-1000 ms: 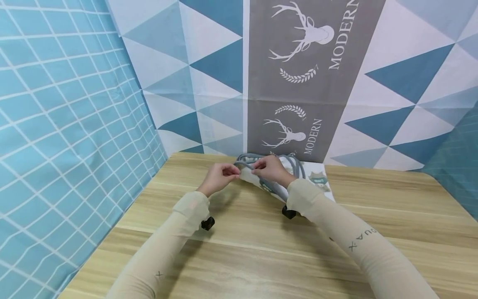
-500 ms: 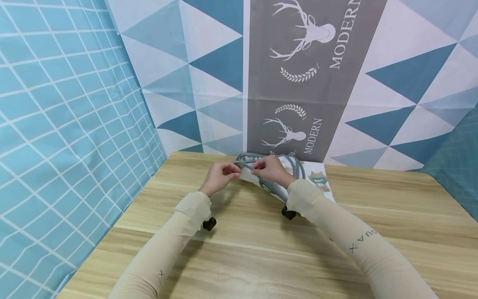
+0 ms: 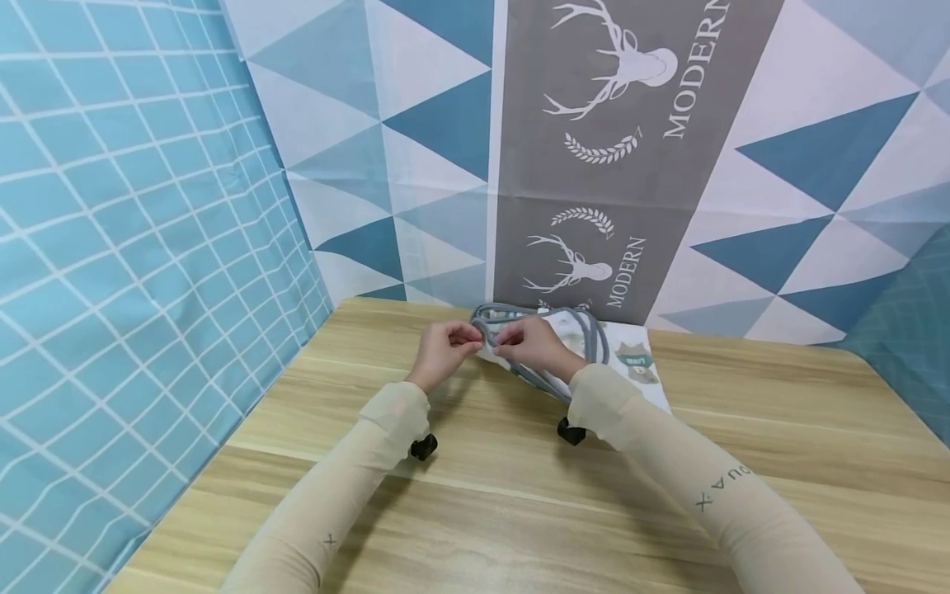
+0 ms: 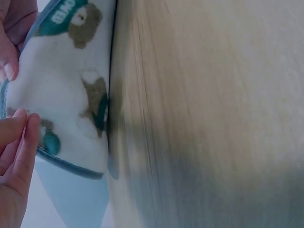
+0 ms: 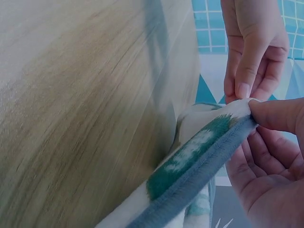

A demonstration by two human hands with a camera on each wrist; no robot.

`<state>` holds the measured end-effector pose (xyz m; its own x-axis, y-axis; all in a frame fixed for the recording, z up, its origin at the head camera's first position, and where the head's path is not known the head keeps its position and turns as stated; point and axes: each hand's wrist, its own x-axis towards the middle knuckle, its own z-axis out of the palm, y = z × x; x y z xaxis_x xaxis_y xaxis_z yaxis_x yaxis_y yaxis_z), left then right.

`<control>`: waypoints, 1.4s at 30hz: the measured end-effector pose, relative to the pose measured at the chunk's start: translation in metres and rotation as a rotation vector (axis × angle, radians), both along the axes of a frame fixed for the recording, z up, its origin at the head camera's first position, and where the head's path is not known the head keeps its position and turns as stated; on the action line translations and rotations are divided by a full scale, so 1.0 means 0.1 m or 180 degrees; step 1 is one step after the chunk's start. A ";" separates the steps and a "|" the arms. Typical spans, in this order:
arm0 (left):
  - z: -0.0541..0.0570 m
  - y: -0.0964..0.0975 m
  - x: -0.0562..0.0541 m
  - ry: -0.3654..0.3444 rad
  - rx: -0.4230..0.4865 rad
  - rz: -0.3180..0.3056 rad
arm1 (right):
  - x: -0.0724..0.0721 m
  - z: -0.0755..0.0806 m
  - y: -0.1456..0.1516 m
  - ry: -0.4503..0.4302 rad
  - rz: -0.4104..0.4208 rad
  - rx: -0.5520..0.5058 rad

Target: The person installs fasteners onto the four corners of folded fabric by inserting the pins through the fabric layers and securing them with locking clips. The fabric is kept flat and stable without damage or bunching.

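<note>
A white towel (image 3: 631,355) with brown bears, green patches and grey-blue trim lies loosely folded at the back of the wooden table. My left hand (image 3: 444,351) pinches its left edge between thumb and fingers, seen also as the left hand (image 5: 259,47) in the right wrist view. Close beside it, my right hand (image 3: 536,342) pinches the trimmed edge; in the right wrist view the right hand (image 5: 275,175) has its thumb on top and fingers beneath. The left wrist view shows the towel's printed face (image 4: 61,80) hanging in a curve from both hands.
The wooden table (image 3: 482,511) meets a patterned backdrop (image 3: 430,206) just behind the towel. A blue gridded sheet (image 3: 134,247) borders the left side, and another blue sheet (image 3: 905,330) the right. Small black devices (image 3: 424,447) sit under both wrists.
My right hand has moved slightly left along the towel's edge, so the fingertips of both hands are closer together. The grey trim between them has shifted. The head view has turned slightly.
</note>
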<state>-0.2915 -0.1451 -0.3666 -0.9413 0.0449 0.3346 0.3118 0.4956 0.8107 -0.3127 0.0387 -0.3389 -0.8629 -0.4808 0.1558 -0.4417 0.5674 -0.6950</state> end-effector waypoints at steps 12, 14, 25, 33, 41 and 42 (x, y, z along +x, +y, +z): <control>-0.05 0.07 -0.03 0.0116 0.0165 0.0129 | -0.01 -0.04 -0.03 -0.0005 0.0141 0.0143; -0.04 0.05 -0.03 0.0119 0.0149 0.0136 | 0.00 -0.04 -0.03 -0.0008 0.0140 0.0149; 0.03 -0.14 -0.08 0.0595 -0.0773 -0.0541 | 0.03 -0.06 -0.03 0.0018 0.0305 0.0176; 0.01 -0.17 -0.03 0.0853 -0.1257 -0.0660 | 0.13 -0.06 0.02 0.0295 0.0549 0.0228; 0.00 -0.20 0.06 0.1128 -0.1603 -0.0536 | 0.32 0.15 0.43 0.0663 0.0764 0.0432; 0.00 -0.21 0.07 0.1155 -0.1617 -0.0524 | 0.36 0.18 0.52 0.0677 0.0767 0.0510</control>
<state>-0.2844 -0.1656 -0.3665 -0.7396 0.4157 0.5293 0.6267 0.7122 0.3163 -0.2763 0.0912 -0.3209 -0.6781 -0.6994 0.2258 -0.7012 0.5236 -0.4838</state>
